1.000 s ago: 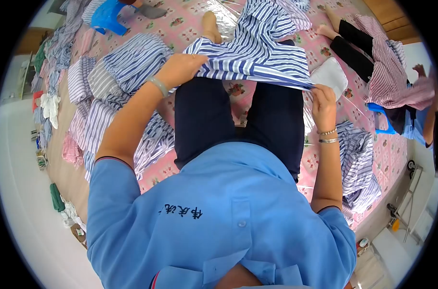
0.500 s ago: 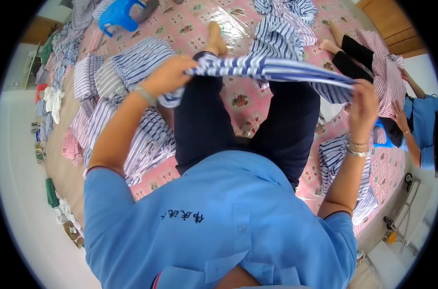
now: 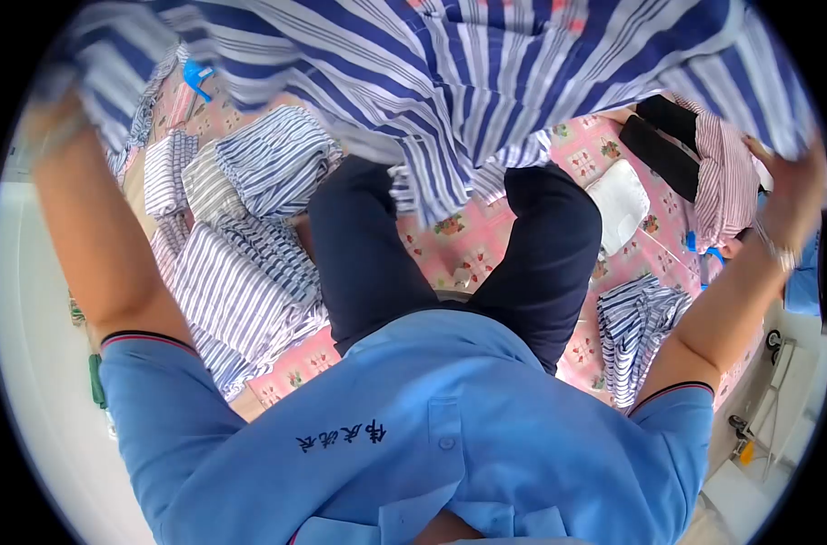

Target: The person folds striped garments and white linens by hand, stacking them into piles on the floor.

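Floor: a pink sheet (image 3: 486, 236) printed with flowers and fruit spreads under everything.
Room: a white wall (image 3: 54, 363) curves up at the left of the wide view; at the lower right stands a pale metal frame (image 3: 791, 374) on small black wheels.
Hands: 2, raised wide apart. The left hand (image 3: 57, 123) and the right hand (image 3: 795, 195) each pinch an end of the cloth; motion blurs the fingers, the left ones most.
Striped cloth: 1 blue-and-white striped cloth (image 3: 486, 82), held aloft between the hands, ahead of and above the knees, its lower folds hanging loose.
Wearer: 1 blue shirt (image 3: 368, 372) and dark trousers (image 3: 368, 227), the 2 knees apart.
Folded laundry: at least 4 striped pieces in a heap (image 3: 245, 282) beside the left leg; 1 smaller striped pile (image 3: 636, 331) near the right arm.
White pad: 1 flat white pad (image 3: 621, 204), just beyond the right knee.
Neighbour: 1 other person at the right, partly seen, in black trousers (image 3: 659, 150), with 1 red-and-white striped garment (image 3: 727, 186) over the lap.
In the way: the raised cloth hides the far floor.
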Motion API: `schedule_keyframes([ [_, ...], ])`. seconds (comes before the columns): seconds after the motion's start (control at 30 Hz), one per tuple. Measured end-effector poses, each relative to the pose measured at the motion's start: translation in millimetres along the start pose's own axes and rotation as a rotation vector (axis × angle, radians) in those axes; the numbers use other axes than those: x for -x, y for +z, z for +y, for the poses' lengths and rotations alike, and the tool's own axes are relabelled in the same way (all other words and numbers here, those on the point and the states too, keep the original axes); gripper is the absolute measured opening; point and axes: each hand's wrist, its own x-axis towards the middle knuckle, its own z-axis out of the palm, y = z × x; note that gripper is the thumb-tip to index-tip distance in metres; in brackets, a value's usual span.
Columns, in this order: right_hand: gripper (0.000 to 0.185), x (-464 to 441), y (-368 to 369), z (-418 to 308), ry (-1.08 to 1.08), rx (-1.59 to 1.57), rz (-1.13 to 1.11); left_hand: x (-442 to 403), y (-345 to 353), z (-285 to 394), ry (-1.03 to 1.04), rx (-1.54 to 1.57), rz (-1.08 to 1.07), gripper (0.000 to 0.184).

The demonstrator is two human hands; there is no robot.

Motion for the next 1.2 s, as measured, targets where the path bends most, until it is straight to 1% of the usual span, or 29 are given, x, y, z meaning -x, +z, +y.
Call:
schedule_keyframes([
  [0.03, 0.029, -7, 11, 3, 0.007, -0.153, -0.024, -11, 14, -5, -0.035, -0.016, -0.074, 0.04],
  [0.07, 0.028, -17, 21, 14, 0.008, -0.245, 0.004, -19, 26, -13, -0.065, -0.035, -0.14, 0.04],
  [0.13, 0.028, -14, -4, -2, -0.101, -0.064, 0.204, -26, 20, -6, -0.062, -0.055, -0.108, 0.04],
  [0.17, 0.028, -18, -12, 1, -0.13, -0.071, 0.162, -24, 13, -1, -0.054, -0.055, -0.071, 0.04],
  [0.23, 0.028, -11, -36, 3, -0.403, 0.391, 0.358, -23, -4, 11, -0.033, -0.047, -0.018, 0.04],
  [0.3, 0.028, -14, -43, -10, -0.168, -0.09, 0.319, -18, -24, 28, -0.003, -0.022, 0.048, 0.04],
  [0.33, 0.025, 2, -10, -56, -0.284, -0.103, 0.287, -19, -30, 35, 0.009, -0.018, 0.073, 0.04],
  [0.4, 0.022, 8, 7, -75, -0.413, -0.115, 0.268, -24, -35, 40, 0.022, -0.02, 0.081, 0.04],
  [0.53, 0.029, -7, 8, 0, -0.159, 0.056, 0.165, -52, -16, 24, -0.07, -0.071, -0.056, 0.04],
  [0.6, 0.033, -15, -3, 25, -0.043, 0.14, 0.113, -48, -27, 13, 0.023, -0.165, 0.021, 0.032],
  [0.63, 0.031, -14, -15, 13, -0.118, 0.107, 0.272, -46, -28, 27, 0.019, -0.163, 0.016, 0.032],
  [0.67, 0.031, -9, -20, 6, -0.098, 0.106, 0.259, -39, -32, 46, 0.065, -0.055, 0.084, 0.034],
  [0.7, 0.026, -7, -12, -17, -0.18, 0.035, 0.265, -37, -39, 72, 0.124, 0.041, 0.171, 0.036],
  [0.77, 0.016, 3, 5, -62, -0.348, -0.103, 0.295, -42, -31, 107, -0.038, 0.214, 0.3, 0.032],
  [0.83, 0.012, 8, 6, -72, -0.43, -0.164, 0.297, -40, -25, 114, -0.279, 0.299, 0.342, 0.028],
  [0.9, 0.021, 13, -3, -61, -0.3, 0.007, 0.377, -37, -40, 102, -0.196, 0.143, 0.275, 0.027],
  [0.97, 0.032, 13, -17, -33, -0.156, 0.169, 0.433, -33, -48, 83, -0.138, -0.016, 0.201, 0.026],
  [1.0, 0.037, 12, -32, -19, -0.091, 0.245, 0.471, -30, -50, 87, -0.09, -0.051, 0.285, 0.026],
  [1.03, 0.036, 14, -41, -12, -0.06, 0.282, 0.475, -27, -52, 90, -0.045, -0.089, 0.369, 0.026],
  [1.07, 0.035, 12, -42, 1, -0.051, 0.283, 0.429, -32, -59, 75, 0.224, -0.008, 0.371, 0.028],
  [1.1, 0.034, 9, -37, 10, -0.049, 0.274, 0.362, -36, -62, 69, 0.287, -0.01, 0.363, 0.028],
  [1.13, 0.033, 1, -25, 25, -0.039, 0.272, 0.274, -41, -50, 64, 0.252, -0.05, 0.311, 0.027],
  [1.2, 0.031, -25, 9, 67, 0.002, 0.323, 0.047, -62, -17, 50, 0.164, -0.132, 0.132, 0.027],
])
